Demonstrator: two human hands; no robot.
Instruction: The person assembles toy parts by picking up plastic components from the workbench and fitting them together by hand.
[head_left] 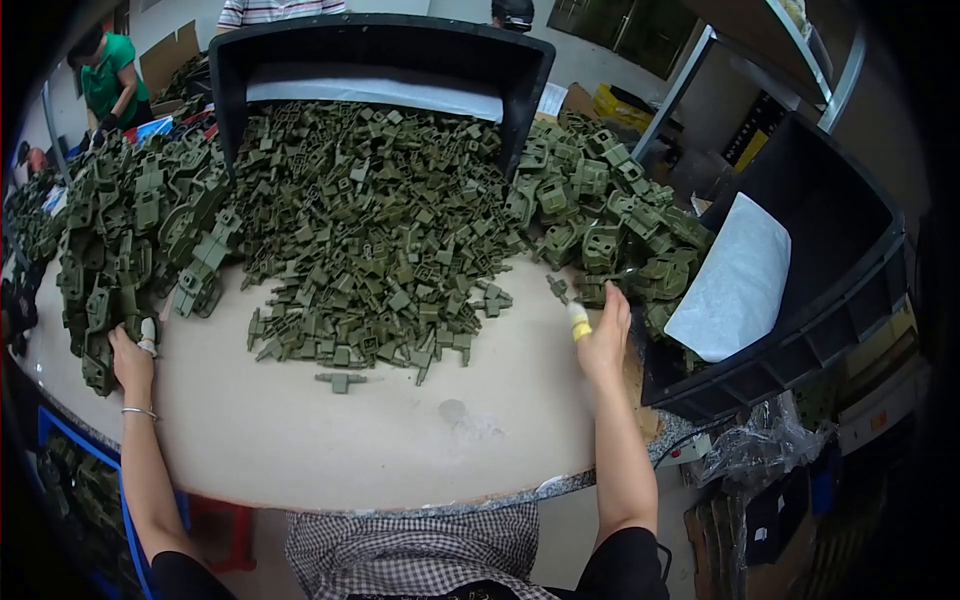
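Note:
My left hand (132, 362) is at the left pile of larger green plastic shells (150, 200). Its fingers touch the edge of a long green shell (97, 335), and its thumb, in a white finger cover, stands apart. On the other side, my right hand (605, 340) reaches up to the right pile of green shells (600, 185), thumb and fingers spread. Yellow tape wraps that thumb. A small green plastic piece (558, 288) lies just beyond the thumb tip. Between my hands spreads a big heap of small green plastic parts (370, 240). One single small part (341, 382) lies in front of it.
A black bin (385, 35) lies tipped behind the heap, its mouth toward me. Another black bin (840, 210), with a white sheet (735, 280), stands at the right. The table's front edge (400, 508) curves before me. A person in green (110, 80) is at the far left.

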